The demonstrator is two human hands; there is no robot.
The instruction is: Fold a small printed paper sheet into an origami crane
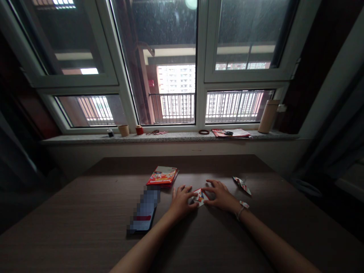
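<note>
A small folded paper [201, 196] with a red, white and blue print lies on the brown table between my hands. My left hand [182, 200] holds its left side with thumb and forefinger, the other fingers curved on the tabletop. On the right edge, my right hand [221, 195] grips the paper in the same way, with a bracelet [243, 205] round that wrist. The fingertips cover parts of the paper's edges. To the left rests a stack of red printed paper [162, 176]. Right of my right hand lies another folded paper piece [242, 185].
A phone [144, 210], its screen blurred out, lies left of my left forearm. Behind the table [85, 212], the stone sill [176, 137] bears a paper cup [123, 131], a red jar [139, 130], a dark ring [204, 132], scissors [228, 133] on papers and a tall flask [268, 116].
</note>
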